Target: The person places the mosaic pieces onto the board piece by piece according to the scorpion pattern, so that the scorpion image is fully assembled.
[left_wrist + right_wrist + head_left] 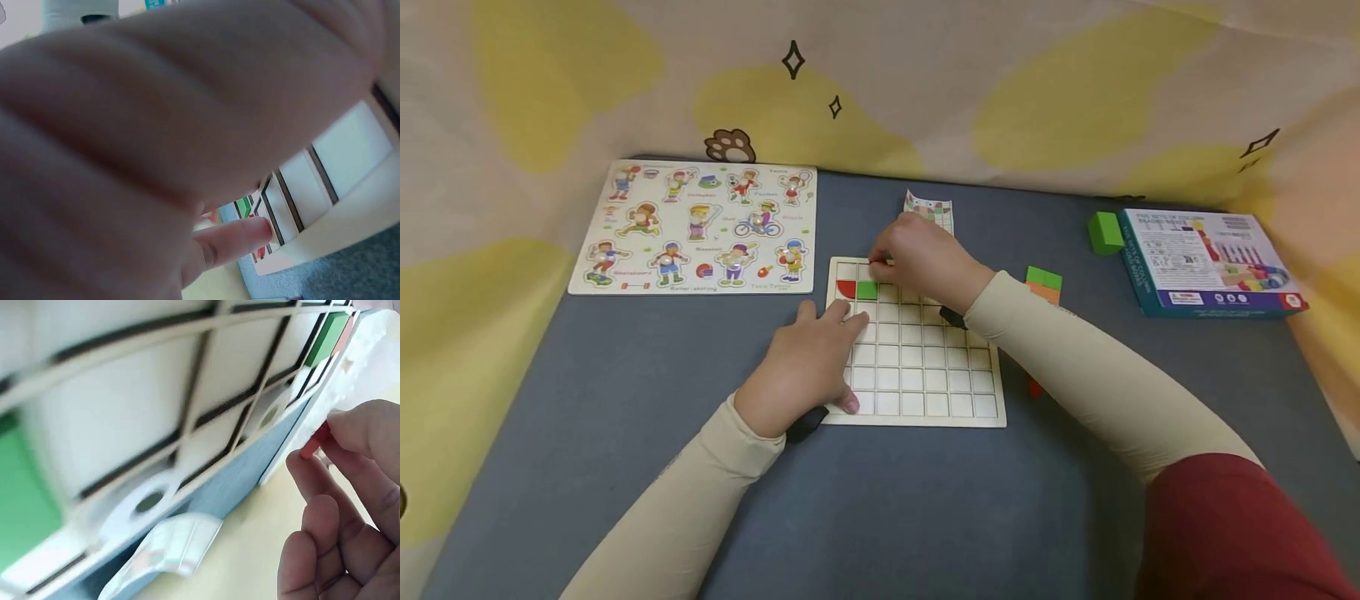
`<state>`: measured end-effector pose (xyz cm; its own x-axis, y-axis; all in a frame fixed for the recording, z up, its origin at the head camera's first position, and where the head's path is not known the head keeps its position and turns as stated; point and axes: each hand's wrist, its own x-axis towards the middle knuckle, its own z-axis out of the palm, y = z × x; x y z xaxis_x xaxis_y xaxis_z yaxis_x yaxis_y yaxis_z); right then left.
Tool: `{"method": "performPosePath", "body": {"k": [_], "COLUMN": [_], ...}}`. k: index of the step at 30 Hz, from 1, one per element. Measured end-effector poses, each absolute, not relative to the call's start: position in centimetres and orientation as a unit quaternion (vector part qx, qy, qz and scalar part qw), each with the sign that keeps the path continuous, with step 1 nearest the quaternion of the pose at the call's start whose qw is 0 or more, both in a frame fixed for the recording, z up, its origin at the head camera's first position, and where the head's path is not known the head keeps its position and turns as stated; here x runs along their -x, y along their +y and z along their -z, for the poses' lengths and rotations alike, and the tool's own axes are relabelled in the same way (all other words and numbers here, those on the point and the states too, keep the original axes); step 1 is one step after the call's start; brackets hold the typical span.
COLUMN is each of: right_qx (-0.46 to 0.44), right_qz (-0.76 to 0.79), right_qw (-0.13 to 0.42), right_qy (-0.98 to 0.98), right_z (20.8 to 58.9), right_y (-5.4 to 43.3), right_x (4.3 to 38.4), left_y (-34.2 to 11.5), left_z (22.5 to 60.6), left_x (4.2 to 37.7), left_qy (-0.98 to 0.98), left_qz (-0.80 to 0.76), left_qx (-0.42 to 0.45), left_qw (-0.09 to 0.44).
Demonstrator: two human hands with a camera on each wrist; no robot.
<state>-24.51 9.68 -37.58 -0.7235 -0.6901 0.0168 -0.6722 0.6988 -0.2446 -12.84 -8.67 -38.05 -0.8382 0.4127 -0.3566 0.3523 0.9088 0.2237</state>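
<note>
A wooden grid board with white square cells lies in the middle of the table in the head view. My left hand rests on its left edge with fingers spread and thumb near the lower left corner. Over the upper left of the board, my right hand pinches a small red piece between thumb and fingertip, seen best in the right wrist view. A green square tile and a red piece with a curved edge sit side by side in cells near the left hand's fingertips.
Behind the board lies a printed pattern sheet. Green and orange blocks stand right of it, partly hidden by the right sleeve. Further right are a green block and a box. A sports picture puzzle lies at back left.
</note>
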Motion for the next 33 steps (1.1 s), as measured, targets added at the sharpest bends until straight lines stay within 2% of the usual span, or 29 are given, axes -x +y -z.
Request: {"method": "performPosePath", "body": {"k": [8, 18, 27, 33], "right_qx": [0.381, 0.404, 0.349, 0.324], "right_qz": [0.088, 0.041, 0.052, 0.125], "right_qw": [0.035, 0.031, 0.098, 0.077], "right_qy": [0.92, 0.913, 0.931, 0.935], "right_z": [38.1, 38.2, 37.2, 35.3], "right_y": [8.1, 8.7, 8.5, 11.1], "right_x": [24.5, 23.0, 23.3, 23.3], "left_y": [-8.6, -8.7, -8.9, -8.8], "left_z": [38.1, 38.1, 38.0, 38.0], "left_x": [12.9, 12.8, 12.8, 12.7], "left_qy": [0.956, 0.956, 0.956, 0.956], "left_qz": [-0.069, -0.071, -0.069, -0.063], "left_qx": [-0.201, -0.208, -0.207, -0.209], "left_qw": [0.2, 0.196, 0.195, 0.196]}}
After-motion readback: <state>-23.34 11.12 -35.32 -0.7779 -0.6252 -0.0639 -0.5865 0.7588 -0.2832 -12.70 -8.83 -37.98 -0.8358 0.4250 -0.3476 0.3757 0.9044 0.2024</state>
